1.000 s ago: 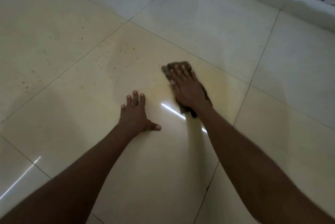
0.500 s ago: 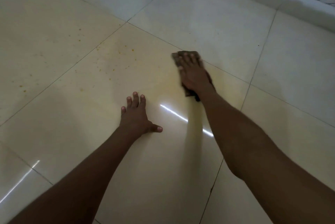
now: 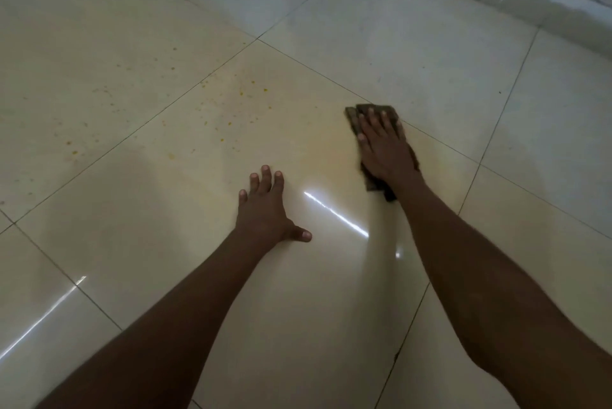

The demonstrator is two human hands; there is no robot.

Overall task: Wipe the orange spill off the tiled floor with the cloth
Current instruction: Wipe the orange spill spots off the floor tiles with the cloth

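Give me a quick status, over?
Right hand flat on cloth. Left hand braced on floor. Orange specks remain, nothing blocking.

The glossy cream tiled floor [image 3: 414,54] fills the frame. Orange spill [image 3: 231,110] speckles its left-centre tiles. A dark cloth [image 3: 372,112] lies flat right of centre under the right hand [image 3: 384,147]; the left hand [image 3: 265,210] rests flat at centre.

Two hands: left hand [image 3: 265,210] and right hand [image 3: 384,147], both flat on the tiled floor [image 3: 364,309]. One dark cloth [image 3: 374,110], under the right. Orange specks [image 3: 251,82] scattered over two tiles, too many and too small to count. One skirting ledge [image 3: 530,4].
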